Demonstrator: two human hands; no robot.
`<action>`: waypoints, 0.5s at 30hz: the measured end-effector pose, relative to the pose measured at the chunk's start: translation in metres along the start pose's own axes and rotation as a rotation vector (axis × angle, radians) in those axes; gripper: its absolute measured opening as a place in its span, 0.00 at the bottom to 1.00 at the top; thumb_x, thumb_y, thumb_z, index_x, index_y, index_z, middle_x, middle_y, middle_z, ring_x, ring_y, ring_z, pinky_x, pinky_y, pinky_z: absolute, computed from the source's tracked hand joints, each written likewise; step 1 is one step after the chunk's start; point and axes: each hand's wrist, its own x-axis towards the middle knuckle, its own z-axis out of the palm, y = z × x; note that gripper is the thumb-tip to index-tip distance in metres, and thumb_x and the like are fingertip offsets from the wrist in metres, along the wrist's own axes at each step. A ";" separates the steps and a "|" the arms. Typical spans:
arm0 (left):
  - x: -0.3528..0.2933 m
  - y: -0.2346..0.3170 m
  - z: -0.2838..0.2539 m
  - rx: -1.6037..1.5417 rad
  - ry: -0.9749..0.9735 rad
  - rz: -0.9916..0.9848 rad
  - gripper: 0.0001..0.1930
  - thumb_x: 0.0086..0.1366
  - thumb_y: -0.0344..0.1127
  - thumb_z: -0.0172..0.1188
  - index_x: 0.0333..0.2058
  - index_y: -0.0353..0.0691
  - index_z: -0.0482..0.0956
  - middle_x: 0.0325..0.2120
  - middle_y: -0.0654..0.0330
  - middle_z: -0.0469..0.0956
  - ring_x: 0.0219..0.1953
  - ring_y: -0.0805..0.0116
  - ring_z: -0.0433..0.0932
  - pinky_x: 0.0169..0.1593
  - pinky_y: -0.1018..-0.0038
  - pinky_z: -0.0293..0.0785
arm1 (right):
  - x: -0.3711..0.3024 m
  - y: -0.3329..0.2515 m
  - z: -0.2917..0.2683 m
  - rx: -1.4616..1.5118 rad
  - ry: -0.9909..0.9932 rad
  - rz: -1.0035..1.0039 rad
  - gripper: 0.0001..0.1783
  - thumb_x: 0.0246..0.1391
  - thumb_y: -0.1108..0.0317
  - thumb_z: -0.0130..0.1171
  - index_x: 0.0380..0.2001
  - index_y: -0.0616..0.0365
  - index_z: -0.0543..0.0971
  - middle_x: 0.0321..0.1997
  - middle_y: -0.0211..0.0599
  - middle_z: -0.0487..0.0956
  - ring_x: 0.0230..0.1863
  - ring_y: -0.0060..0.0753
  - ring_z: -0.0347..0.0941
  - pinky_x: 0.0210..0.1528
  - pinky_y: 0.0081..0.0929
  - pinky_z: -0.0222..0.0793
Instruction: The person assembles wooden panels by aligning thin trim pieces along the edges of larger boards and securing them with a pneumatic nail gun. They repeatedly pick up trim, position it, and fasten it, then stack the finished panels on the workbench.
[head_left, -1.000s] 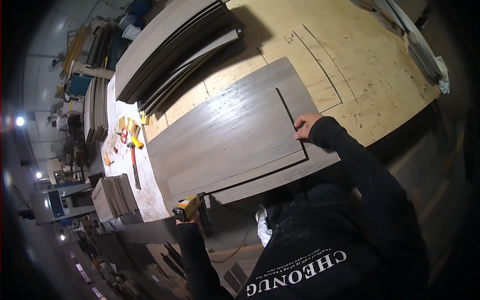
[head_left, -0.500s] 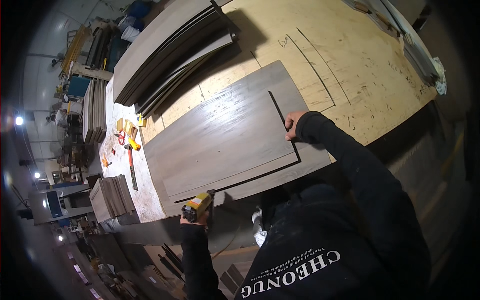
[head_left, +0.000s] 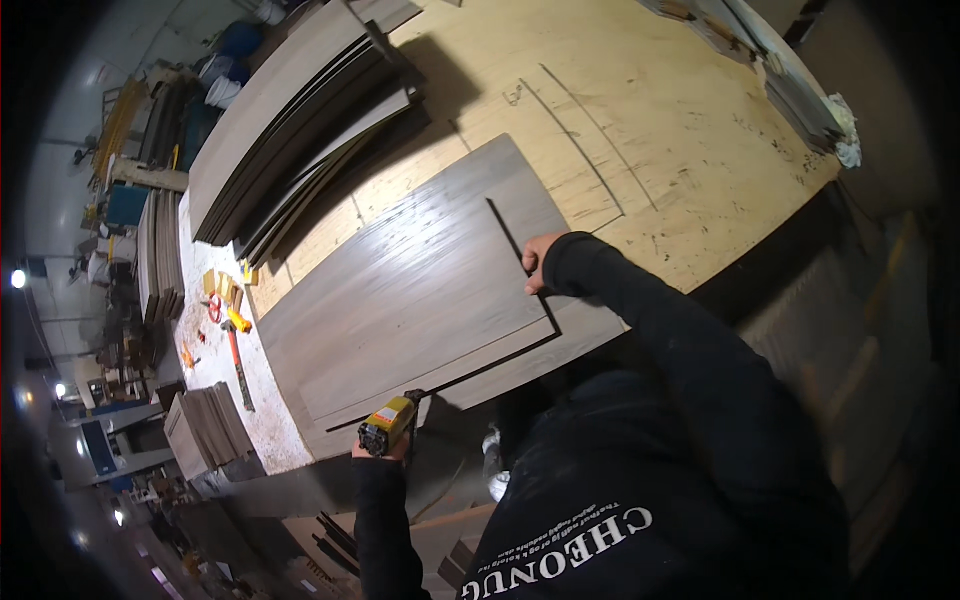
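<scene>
On the table lies a grey wood-grain panel point(head_left: 400, 270) with a black L-shaped carpenter's square point(head_left: 500, 361) on it, near its right and front edges. My right hand point(head_left: 543, 262) is closed on the square's short arm, thumb and fingers pinching it. My left hand point(head_left: 385, 447) grips a yellow and black nail gun point(head_left: 388, 424) at the panel's front edge. The gun's nose meets the long arm of the square, left of its middle; whether it touches the panel is unclear. Most of the left fingers are hidden by the gun.
A stack of panels point(head_left: 290, 130) stands behind at the left. Orange-handled hammer point(head_left: 238, 365), red-handled scissors point(head_left: 214, 308) and yellow pieces lie on the white surface at left. More boards point(head_left: 207, 430) stand upright nearby. Pencil lines mark the bare plywood point(head_left: 680, 130) at right.
My view has shifted, so the table sits lower and farther left. The nail gun has moved slightly right along the square's long arm. My right hand keeps its hold on the square.
</scene>
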 end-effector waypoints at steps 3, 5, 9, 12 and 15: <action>-0.015 0.027 0.000 -0.045 0.049 0.057 0.21 0.46 0.35 0.64 0.40 0.34 0.74 0.35 0.54 0.78 0.38 0.64 0.78 0.42 0.72 0.72 | 0.001 -0.001 0.000 0.042 -0.026 -0.006 0.24 0.31 0.56 0.70 0.32 0.55 0.75 0.33 0.38 0.77 0.36 0.37 0.73 0.39 0.27 0.68; -0.016 0.039 0.007 -0.090 -0.007 0.109 0.21 0.46 0.34 0.65 0.40 0.33 0.74 0.34 0.55 0.78 0.37 0.65 0.78 0.42 0.72 0.72 | -0.005 -0.004 -0.003 0.052 -0.026 0.004 0.23 0.31 0.57 0.70 0.32 0.56 0.75 0.33 0.38 0.77 0.36 0.37 0.73 0.39 0.27 0.68; -0.010 0.073 0.026 -0.182 -0.132 0.159 0.21 0.46 0.36 0.65 0.39 0.34 0.75 0.32 0.55 0.78 0.35 0.66 0.78 0.41 0.73 0.72 | -0.006 -0.004 -0.002 0.056 -0.011 -0.012 0.23 0.32 0.58 0.70 0.33 0.56 0.75 0.34 0.38 0.77 0.37 0.37 0.73 0.40 0.27 0.68; -0.003 0.103 0.032 -0.168 -0.185 0.173 0.20 0.47 0.40 0.65 0.37 0.35 0.76 0.28 0.56 0.79 0.33 0.67 0.78 0.39 0.74 0.72 | -0.009 -0.002 -0.004 0.088 -0.005 0.011 0.23 0.33 0.59 0.70 0.34 0.57 0.75 0.35 0.38 0.77 0.38 0.37 0.73 0.41 0.27 0.68; 0.001 0.109 0.037 -0.229 -0.164 0.190 0.20 0.46 0.39 0.64 0.37 0.35 0.76 0.27 0.56 0.79 0.32 0.68 0.78 0.38 0.75 0.72 | -0.008 -0.002 -0.002 0.105 -0.006 0.021 0.23 0.33 0.60 0.70 0.34 0.57 0.75 0.36 0.39 0.77 0.39 0.37 0.73 0.42 0.26 0.68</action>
